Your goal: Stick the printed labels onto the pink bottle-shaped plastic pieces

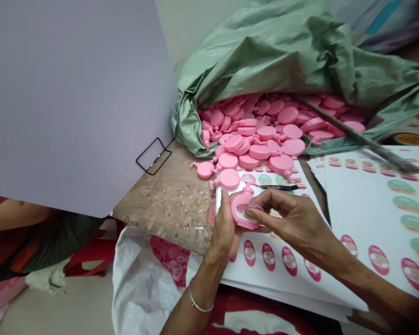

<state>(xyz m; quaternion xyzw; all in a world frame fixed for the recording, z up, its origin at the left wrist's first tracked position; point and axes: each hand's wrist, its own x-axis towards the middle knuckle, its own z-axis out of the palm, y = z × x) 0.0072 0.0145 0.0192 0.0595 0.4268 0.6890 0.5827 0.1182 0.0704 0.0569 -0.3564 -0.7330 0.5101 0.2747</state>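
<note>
My left hand is wrapped round a small pink pump bottle, which stands roughly upright with its pump at the top. Between the thumb and fingers of my right hand is an oval sticker, lying over the front of the bottle. How much of the sticker touches the bottle, I cannot tell. Under both hands lies a stack of sticker sheets with pink ovals along the lower edge. Black tweezers rest on the sheet just beyond my right hand.
A green sack spills many pink bottles onto the table. A stick slants across its mouth. More sticker sheets lie at right. A grey panel and wire stand are left; a white sack hangs below. Another person's arm shows.
</note>
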